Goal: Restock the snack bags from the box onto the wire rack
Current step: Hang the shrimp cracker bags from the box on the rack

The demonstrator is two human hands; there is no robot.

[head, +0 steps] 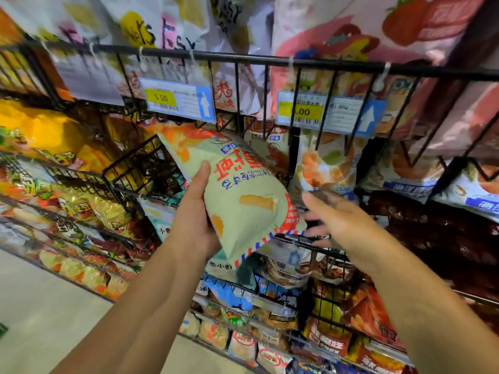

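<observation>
My left hand [194, 209] grips a pale green snack bag [237, 195] with red lettering and a red-and-blue striped edge, holding it upside down in front of the black wire rack [270, 60]. The bag's far end points into the middle basket, under the price tags. My right hand [332, 220] is blurred, its fingers spread, just right of the bag's lower corner; I cannot tell whether it touches the bag. More bags of the same kind [267, 147] stand in the basket behind. The box is out of view.
Price tags [178, 99] [329, 112] hang from the upper basket's front wires. Pink strawberry bags [378, 31] fill the top basket. Yellow bags [40, 130] lie at the left and dark red ones [442, 233] at the right. Lower baskets hold more snacks. Pale floor [40, 306] shows bottom left.
</observation>
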